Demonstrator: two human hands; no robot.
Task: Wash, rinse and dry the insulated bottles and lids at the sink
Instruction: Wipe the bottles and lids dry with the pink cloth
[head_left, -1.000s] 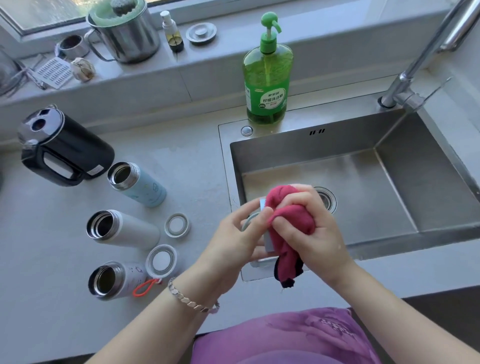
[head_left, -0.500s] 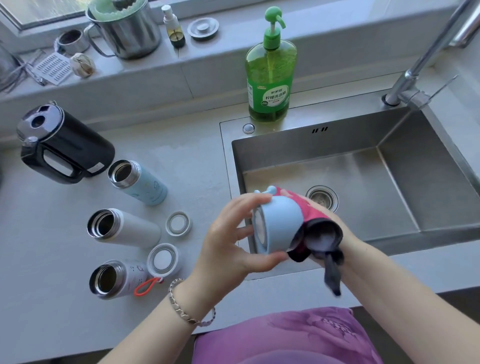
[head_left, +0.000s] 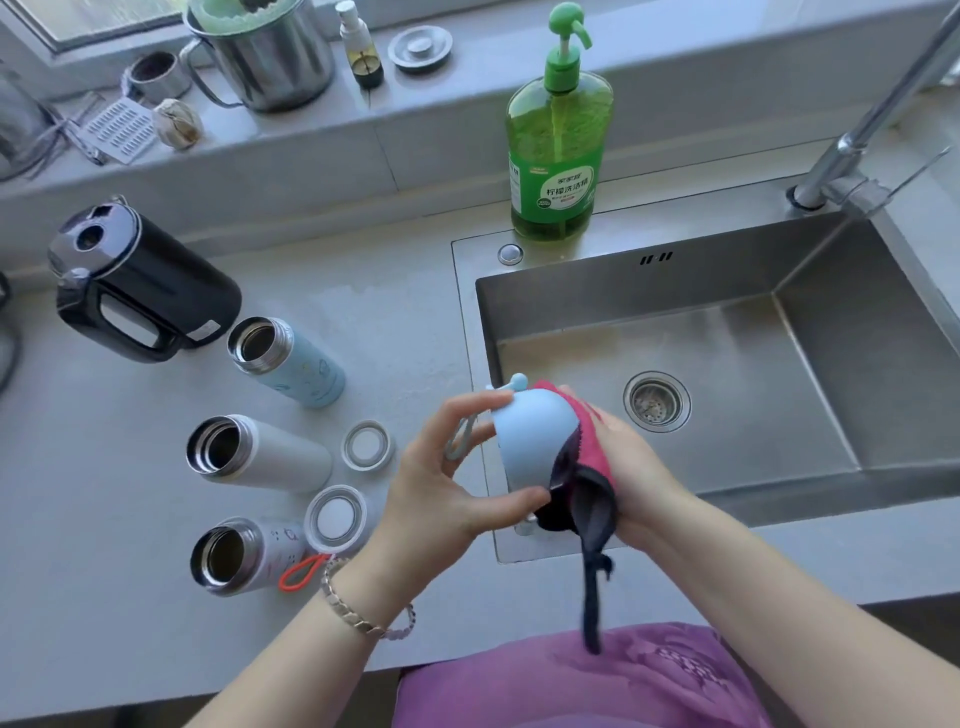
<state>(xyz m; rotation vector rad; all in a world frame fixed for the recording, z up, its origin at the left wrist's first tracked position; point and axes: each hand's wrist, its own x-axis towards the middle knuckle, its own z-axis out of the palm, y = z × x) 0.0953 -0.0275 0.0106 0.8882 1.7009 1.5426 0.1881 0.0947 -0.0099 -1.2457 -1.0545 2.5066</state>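
Grey stone-like countertop (head_left: 395, 312) surrounds a rectangular stainless steel sink (head_left: 623, 291), which has a round metal drain strainer (head_left: 656, 401) in its floor and a chrome faucet (head_left: 852, 150) at its far right corner. A green pump bottle of dish soap (head_left: 558, 156) stands on the sink's back rim. Behind it, a grey window ledge (head_left: 441, 119) carries a steel mug with a handle (head_left: 270, 57), a small spray bottle (head_left: 361, 47) and a round metal stopper disc (head_left: 420, 48). On the countertop left of the sink sit a black electric kettle (head_left: 150, 291) and three uncapped insulated bottles in a column: a light blue bottle (head_left: 296, 366) nearest the kettle, a plain white bottle (head_left: 265, 457) in the middle, and a white printed bottle (head_left: 249, 553) with an orange loop (head_left: 301, 571) beside it. Two round ring-shaped lids (head_left: 367, 446) lie just beside the white bottles. Over the sink's near left corner, the left hand (head_left: 441, 488) grips a pale blue rounded bottle lid (head_left: 535, 436) between curled fingers and thumb. The right hand (head_left: 628, 462) holds a pink and dark grey cloth (head_left: 597, 462) against that lid; its fingertips are hidden behind the cloth. One cloth end hangs down over a purple garment (head_left: 571, 680). A silver bracelet (head_left: 358, 613) circles the left wrist.
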